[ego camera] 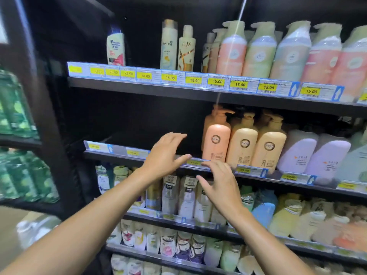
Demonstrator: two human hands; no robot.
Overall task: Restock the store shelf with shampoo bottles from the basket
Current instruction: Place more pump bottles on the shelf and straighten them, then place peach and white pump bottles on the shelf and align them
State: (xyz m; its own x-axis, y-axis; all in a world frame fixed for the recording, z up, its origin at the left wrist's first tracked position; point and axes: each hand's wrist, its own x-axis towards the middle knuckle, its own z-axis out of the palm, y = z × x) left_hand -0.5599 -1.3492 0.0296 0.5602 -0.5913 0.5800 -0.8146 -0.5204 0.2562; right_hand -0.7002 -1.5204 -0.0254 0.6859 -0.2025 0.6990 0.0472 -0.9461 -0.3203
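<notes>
The shelf (117, 151) has a dark gap on its left part, so I judge that much restocking is not yet done. Smooth, rounded plastic pump bottles (241, 147) stand only at the right. The left hand (164, 153) and right hand (220, 185) are spread and hold nothing, just before the shelf edge. The basket is not visible.

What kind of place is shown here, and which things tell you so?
Most likely a shop aisle for hair and body care. Dark shelves hold rows of pump bottles, and yellow price tags with printed prices run along the shelf edges.
</notes>
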